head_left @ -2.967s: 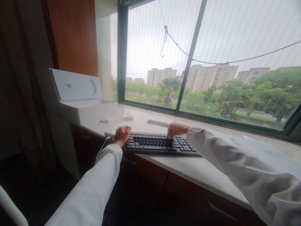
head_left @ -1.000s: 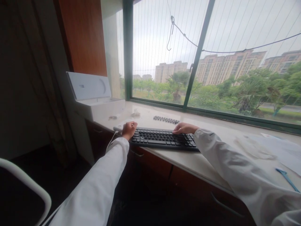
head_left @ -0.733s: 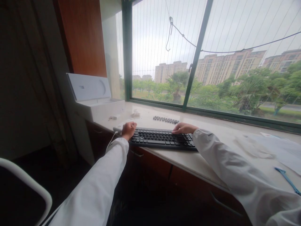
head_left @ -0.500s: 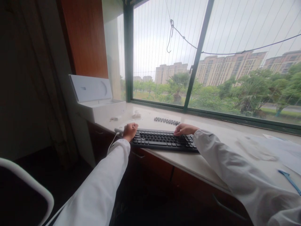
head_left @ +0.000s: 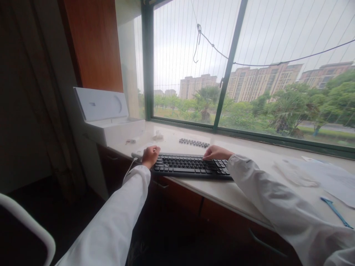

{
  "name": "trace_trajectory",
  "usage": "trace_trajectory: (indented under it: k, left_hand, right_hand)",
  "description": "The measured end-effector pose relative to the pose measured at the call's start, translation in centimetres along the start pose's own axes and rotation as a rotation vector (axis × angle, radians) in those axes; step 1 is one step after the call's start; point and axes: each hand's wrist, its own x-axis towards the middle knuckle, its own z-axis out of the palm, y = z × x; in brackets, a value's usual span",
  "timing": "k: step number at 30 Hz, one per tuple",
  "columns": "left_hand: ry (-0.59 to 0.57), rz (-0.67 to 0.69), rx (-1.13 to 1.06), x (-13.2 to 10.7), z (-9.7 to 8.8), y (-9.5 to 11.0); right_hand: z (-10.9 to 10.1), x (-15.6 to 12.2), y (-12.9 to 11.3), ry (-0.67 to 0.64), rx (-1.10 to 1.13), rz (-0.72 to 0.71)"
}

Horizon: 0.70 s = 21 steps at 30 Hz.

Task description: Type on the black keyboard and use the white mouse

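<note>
A black keyboard (head_left: 191, 170) lies along the front edge of the pale countertop. Its middle rows look different from the rest, as if their keycaps are off. My left hand (head_left: 150, 156) is closed in a fist at the keyboard's left end; what it may hold is hidden. Over the right part of the main key block, my right hand (head_left: 216, 152) has its fingers pinched together, tips down at the keys. Anything between those fingertips is too small to make out. Behind the keyboard, small dark keycaps (head_left: 194, 142) stand in rows on the countertop.
An open white box (head_left: 118, 131) stands at the left by the window. Near it are a small crumpled clear item (head_left: 158, 135) and a white cable (head_left: 129, 170). On the right lie papers (head_left: 330, 177), a clear plastic bag (head_left: 295, 173) and a blue tool-like strip (head_left: 336, 211).
The whole view has shifted slightly, so the scene sits a little further left. Both hands keep nearly the same places at the keyboard.
</note>
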Motion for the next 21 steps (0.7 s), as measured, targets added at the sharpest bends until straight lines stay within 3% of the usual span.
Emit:
trace_trajectory:
  k: [8, 13, 17, 21]
  left_hand:
    - [-0.002, -0.002, 0.003, -0.1, -0.1, 0.1]
    - [-0.001, 0.009, 0.001, 0.0, -0.1, 0.0]
    - [-0.011, -0.003, 0.009, 0.1, -0.2, 0.0]
    - [0.001, -0.015, 0.019, 0.1, -0.1, 0.0]
  right_hand:
    - [-0.5, -0.5, -0.3, 0.161, -0.139, -0.026]
    - [-2.6, -0.6, 3.6, 0.438, -0.273, 0.167]
    - [-3.4, -0.8, 7.5, 0.441, -0.348, 0.357]
    - [-3.7, -0.4, 9.8, 0.400, -0.366, 0.466]
